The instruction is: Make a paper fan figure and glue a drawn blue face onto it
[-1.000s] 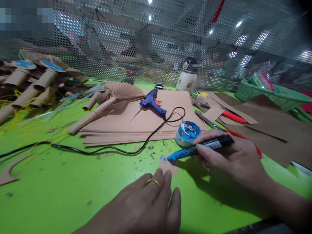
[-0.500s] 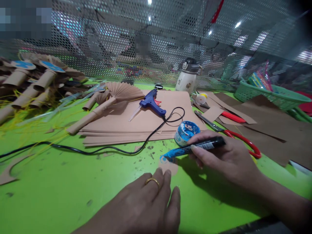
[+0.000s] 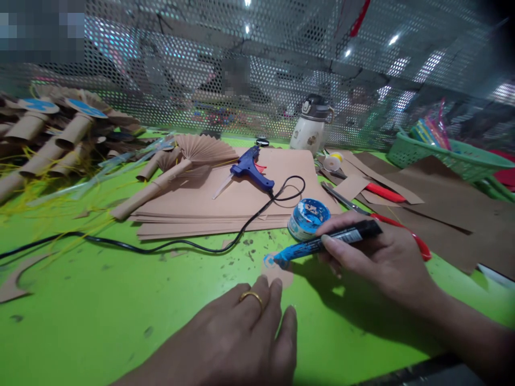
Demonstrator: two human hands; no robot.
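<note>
My right hand [image 3: 374, 257] grips a black marker pen [image 3: 341, 236] whose front end is coated in blue paint. Its tip rests on a small rounded piece of brown paper [image 3: 281, 276], where a blue swirl shows. With fingers stretched out, my left hand [image 3: 245, 321] lies flat on the table, its fingertips pressing the near edge of that paper. Just behind the pen stands a small open jar of blue paint [image 3: 308, 221], smeared around its rim.
Behind lie a stack of brown paper sheets [image 3: 289, 166], a blue glue gun [image 3: 251, 170] with a black cord [image 3: 148, 251], and a pleated paper fan [image 3: 201, 150]. Red-handled scissors [image 3: 420, 244] and a green basket [image 3: 454, 158] are at right, a bottle [image 3: 309, 126] at the back. Paper tubes [image 3: 74, 131] pile up left.
The pen and my right hand have shifted slightly to the right, moving the tip across the paper. My left hand stays nearly in place.
</note>
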